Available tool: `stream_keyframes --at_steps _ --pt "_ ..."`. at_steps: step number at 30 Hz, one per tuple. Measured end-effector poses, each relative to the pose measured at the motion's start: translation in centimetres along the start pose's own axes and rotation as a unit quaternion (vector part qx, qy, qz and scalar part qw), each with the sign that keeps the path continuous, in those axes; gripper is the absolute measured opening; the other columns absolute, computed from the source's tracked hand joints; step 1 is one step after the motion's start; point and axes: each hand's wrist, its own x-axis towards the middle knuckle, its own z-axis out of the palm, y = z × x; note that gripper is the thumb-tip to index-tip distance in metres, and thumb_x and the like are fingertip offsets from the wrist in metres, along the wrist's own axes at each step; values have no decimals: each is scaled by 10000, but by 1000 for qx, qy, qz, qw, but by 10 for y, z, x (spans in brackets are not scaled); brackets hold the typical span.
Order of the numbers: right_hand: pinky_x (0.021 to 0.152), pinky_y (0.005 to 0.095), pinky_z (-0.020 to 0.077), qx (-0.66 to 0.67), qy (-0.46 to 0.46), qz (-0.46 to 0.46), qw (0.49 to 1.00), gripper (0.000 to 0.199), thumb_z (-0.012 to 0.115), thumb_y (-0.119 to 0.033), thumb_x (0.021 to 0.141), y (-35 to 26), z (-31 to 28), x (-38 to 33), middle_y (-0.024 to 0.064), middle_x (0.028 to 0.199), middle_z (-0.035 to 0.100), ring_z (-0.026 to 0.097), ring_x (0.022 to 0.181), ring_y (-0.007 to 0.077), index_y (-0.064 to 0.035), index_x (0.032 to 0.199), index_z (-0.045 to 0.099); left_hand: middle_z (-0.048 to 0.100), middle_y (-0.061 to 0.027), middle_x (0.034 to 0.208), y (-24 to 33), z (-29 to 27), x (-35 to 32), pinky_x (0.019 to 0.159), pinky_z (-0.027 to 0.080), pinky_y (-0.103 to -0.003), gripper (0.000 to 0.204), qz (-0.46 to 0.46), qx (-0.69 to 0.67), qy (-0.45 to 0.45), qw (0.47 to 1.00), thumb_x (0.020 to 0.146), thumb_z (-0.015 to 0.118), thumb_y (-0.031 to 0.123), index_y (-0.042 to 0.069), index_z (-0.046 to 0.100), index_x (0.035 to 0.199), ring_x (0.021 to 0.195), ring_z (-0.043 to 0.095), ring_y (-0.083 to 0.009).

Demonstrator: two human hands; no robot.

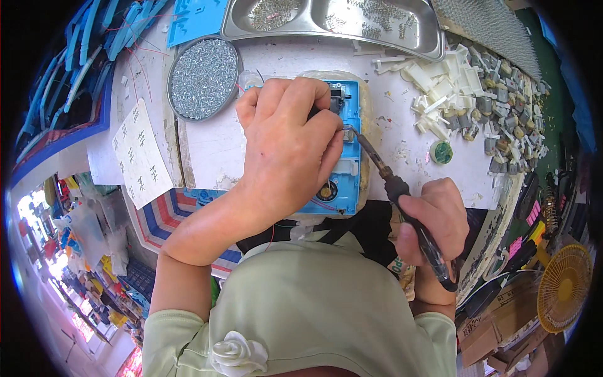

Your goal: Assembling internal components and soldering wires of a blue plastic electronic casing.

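Note:
A blue plastic housing (350, 200) lies on a pale padded rest on the bench, in front of me. Inside it are a small black part (337, 98) near the far end and a round speaker (326, 191) near the close end. My left hand (286, 138) bends over the housing's left side, fingers curled and pinched together; whatever they grip is hidden beneath them. A soldering iron (397, 188) is in my right hand (436, 217), held by its black handle. Its bent tip reaches the housing's right side, close to my left fingertips.
A round dish of small screws (204, 78) stands left of the housing, below a steel tray (377, 44) with springs. White plastic parts (449, 81) and grey blocks (502, 94) pile up at right, near a small green-filled tin (441, 152). A paper sheet (143, 157) lies left.

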Motion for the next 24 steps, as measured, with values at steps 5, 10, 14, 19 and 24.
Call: stream_keyframes --at_steps 5,10,14,19,24 --pt "556 352 421 7 22 3 1000 286 696 -78 787 0 -3 -3 55 687 574 493 589 247 -28 1068 701 580 -27 1013 1 -1 0 885 336 -424 163 -4 4 -5 1000 699 800 102 123 716 837 966 529 -259" --pt "557 351 422 8 23 4 1000 284 691 -75 786 -1 -2 -3 54 686 574 493 588 244 -27 1066 702 579 -26 1013 1 -1 0 887 336 -426 170 -1 3 -3 1000 696 801 98 123 715 840 964 529 -259" --pt "554 348 420 10 24 1 1000 281 688 -76 786 0 0 -3 54 683 573 493 587 243 -26 1063 703 578 -25 1015 1 -1 0 890 336 -426 170 -4 4 -5 1000 697 802 99 123 714 841 970 528 -258" --pt "552 344 417 4 30 0 1000 281 689 -82 786 1 -1 -4 56 682 573 495 586 242 -18 1059 702 599 -19 1015 -2 -5 -2 869 349 -407 204 13 6 1 1000 703 823 100 123 736 885 941 553 -241" --pt "550 344 415 1 40 1 999 263 691 -92 795 3 -6 -4 62 683 575 496 586 241 -6 1043 704 642 3 918 -13 -7 -9 811 367 -356 243 58 -18 47 997 695 830 54 124 747 912 814 579 -203"
